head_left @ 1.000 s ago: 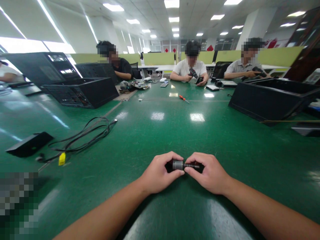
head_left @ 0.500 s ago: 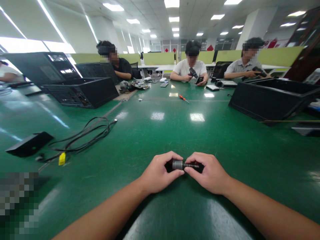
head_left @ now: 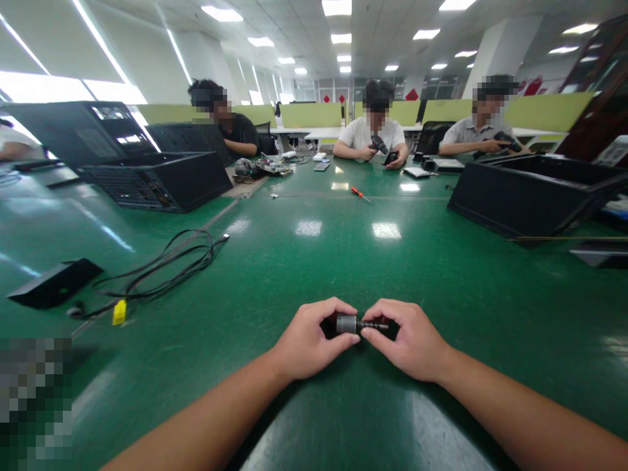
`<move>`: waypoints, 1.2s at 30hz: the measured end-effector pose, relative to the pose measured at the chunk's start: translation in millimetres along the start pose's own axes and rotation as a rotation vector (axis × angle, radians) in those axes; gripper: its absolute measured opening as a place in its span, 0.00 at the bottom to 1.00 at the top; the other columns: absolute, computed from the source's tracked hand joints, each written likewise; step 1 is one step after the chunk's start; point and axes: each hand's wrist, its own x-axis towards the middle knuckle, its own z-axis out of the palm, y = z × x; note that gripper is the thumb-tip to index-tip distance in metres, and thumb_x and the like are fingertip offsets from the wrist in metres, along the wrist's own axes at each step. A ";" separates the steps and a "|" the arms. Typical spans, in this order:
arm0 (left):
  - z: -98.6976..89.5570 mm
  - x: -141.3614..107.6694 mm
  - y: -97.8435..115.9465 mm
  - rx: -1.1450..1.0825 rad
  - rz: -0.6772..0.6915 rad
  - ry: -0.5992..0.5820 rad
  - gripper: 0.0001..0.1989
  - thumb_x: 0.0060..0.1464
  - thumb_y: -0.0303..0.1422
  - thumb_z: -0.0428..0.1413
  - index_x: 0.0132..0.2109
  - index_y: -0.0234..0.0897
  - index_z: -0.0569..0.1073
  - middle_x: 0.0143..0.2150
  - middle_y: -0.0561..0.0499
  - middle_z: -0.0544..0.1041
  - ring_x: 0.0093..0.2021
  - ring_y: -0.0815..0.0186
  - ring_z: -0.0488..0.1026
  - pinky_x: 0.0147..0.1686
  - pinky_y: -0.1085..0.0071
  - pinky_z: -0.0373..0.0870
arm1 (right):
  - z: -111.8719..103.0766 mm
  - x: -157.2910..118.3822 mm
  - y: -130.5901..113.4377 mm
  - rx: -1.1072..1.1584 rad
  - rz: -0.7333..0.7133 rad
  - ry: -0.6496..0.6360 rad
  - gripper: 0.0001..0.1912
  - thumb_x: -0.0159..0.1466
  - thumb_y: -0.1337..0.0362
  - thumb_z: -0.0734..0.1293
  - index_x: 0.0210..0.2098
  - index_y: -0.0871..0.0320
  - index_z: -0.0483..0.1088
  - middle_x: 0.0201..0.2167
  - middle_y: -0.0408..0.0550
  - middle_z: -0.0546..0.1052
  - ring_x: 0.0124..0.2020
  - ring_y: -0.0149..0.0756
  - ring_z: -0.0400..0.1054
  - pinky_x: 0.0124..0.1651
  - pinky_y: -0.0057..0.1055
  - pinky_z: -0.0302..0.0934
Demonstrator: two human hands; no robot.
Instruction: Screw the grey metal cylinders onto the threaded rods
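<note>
Just above the green table, a small cylindrical motor (head_left: 347, 324) lies sideways between my hands, with a grey metal body and a dark, grooved, worm-like shaft (head_left: 373, 324) pointing right. My left hand (head_left: 314, 339) grips the body between thumb and fingers. The thumb and fingertips of my right hand (head_left: 409, 340) pinch the shaft close to where it leaves the body. The shaft's tip shows inside the curl of the right hand. Both palms face inward and their far sides are hidden.
A coiled black cable (head_left: 171, 268) with a yellow tag lies left, beside a black wedge-shaped part (head_left: 56, 282). Black computer cases stand at left (head_left: 157, 183) and right (head_left: 532, 196). An orange screwdriver (head_left: 360, 193) lies farther off on the green table (head_left: 314, 261). Several people sit around it.
The hands and motor keep almost the same pose. The whole view has shifted very slightly, and the motor sits a few pixels farther left.
</note>
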 end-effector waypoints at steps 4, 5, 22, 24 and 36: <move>-0.2 -0.3 0.4 0.001 -0.003 0.001 0.13 0.50 0.31 0.65 0.44 0.37 0.76 0.36 0.52 0.80 0.36 0.65 0.77 0.38 0.70 0.69 | 0.3 -0.7 -0.6 -0.004 0.004 -0.001 0.03 0.60 0.69 0.70 0.35 0.56 0.74 0.30 0.42 0.78 0.31 0.33 0.71 0.36 0.30 0.60; -0.2 -0.3 0.6 0.001 -0.003 0.001 0.13 0.50 0.31 0.65 0.44 0.37 0.76 0.36 0.52 0.80 0.36 0.65 0.76 0.38 0.70 0.69 | 0.4 -0.7 -0.6 -0.002 0.004 -0.003 0.03 0.60 0.69 0.70 0.35 0.56 0.74 0.30 0.42 0.78 0.31 0.33 0.71 0.36 0.30 0.60; -0.5 0.1 2.1 -0.013 -0.003 0.022 0.13 0.50 0.31 0.65 0.44 0.37 0.77 0.37 0.52 0.81 0.36 0.65 0.77 0.38 0.70 0.69 | 0.8 0.1 -0.2 -0.018 -0.007 0.016 0.02 0.61 0.68 0.69 0.35 0.56 0.74 0.29 0.42 0.77 0.30 0.33 0.70 0.34 0.29 0.59; -0.4 0.1 1.8 -0.013 -0.002 0.028 0.13 0.50 0.32 0.65 0.43 0.37 0.77 0.36 0.51 0.81 0.36 0.64 0.77 0.39 0.69 0.69 | 1.0 0.1 0.1 -0.018 -0.008 0.018 0.02 0.61 0.67 0.69 0.35 0.56 0.74 0.29 0.42 0.77 0.30 0.33 0.70 0.34 0.29 0.59; -1.1 -0.7 0.2 0.024 0.003 0.029 0.13 0.50 0.31 0.65 0.44 0.37 0.77 0.36 0.52 0.80 0.35 0.64 0.76 0.38 0.69 0.69 | 1.5 0.3 0.1 -0.033 -0.008 0.021 0.02 0.60 0.68 0.70 0.34 0.56 0.73 0.28 0.42 0.77 0.29 0.33 0.70 0.34 0.29 0.59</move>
